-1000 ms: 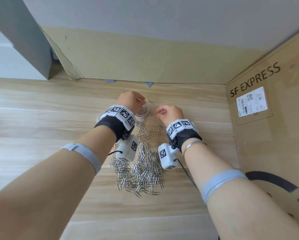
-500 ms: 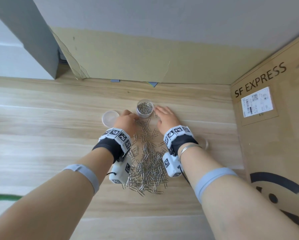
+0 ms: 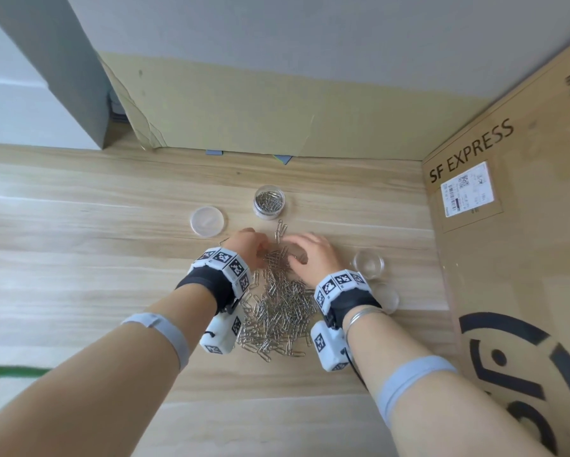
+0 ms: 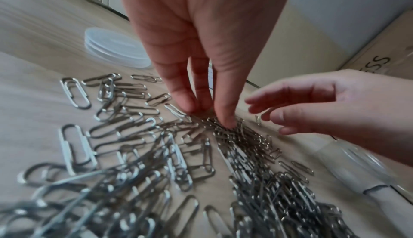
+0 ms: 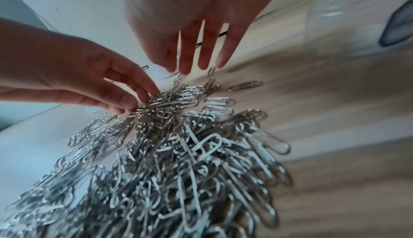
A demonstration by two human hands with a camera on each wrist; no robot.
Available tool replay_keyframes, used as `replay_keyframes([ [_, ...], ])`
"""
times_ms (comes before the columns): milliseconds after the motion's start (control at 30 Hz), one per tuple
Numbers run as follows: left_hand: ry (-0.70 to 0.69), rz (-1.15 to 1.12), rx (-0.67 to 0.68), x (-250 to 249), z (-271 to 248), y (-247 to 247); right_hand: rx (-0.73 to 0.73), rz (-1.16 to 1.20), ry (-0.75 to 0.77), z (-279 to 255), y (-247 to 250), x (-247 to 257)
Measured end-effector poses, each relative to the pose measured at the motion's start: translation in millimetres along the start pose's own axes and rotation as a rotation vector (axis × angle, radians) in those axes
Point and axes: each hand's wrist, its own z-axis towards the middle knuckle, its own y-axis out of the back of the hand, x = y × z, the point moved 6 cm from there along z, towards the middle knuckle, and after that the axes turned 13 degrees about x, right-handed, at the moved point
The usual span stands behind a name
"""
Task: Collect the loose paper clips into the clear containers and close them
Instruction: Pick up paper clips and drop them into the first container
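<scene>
Many paper clips [image 3: 278,311] lie heaped on the wooden table [image 3: 79,258] between the two wrists, so the gathering step is judged to be under way. The left hand [image 3: 249,247] is lowered onto the far end of the heap, its straight fingertips [image 4: 225,120] pressed into the clips; whether any are pinched cannot be told. The right hand [image 3: 310,253] is held just beside it, fingers spread and relaxed, with nothing gripped. One clear container [image 3: 269,202], partly filled, stands uncapped beyond the heap, its lid [image 3: 208,222] lying to its left. A second container [image 3: 369,263] is seen empty by the right wrist. A bunch must next be scooped together and carried to an open container.
</scene>
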Motion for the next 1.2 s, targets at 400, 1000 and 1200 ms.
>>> replay_keyframes([
  [400,-0.030,0.261,-0.060,-1.0,-8.4,-22.4,0.124,-0.119,-0.096,10.4,-33.2,-1.2],
  [1000,-0.022,-0.073,-0.106,3.1,3.0,-0.1,0.089,-0.042,-0.115,25.3,-10.1,16.4],
  [1200,-0.061,-0.074,-0.178,-6.2,-0.4,30.3,0.010,0.014,-0.109,28.8,14.6,21.5],
])
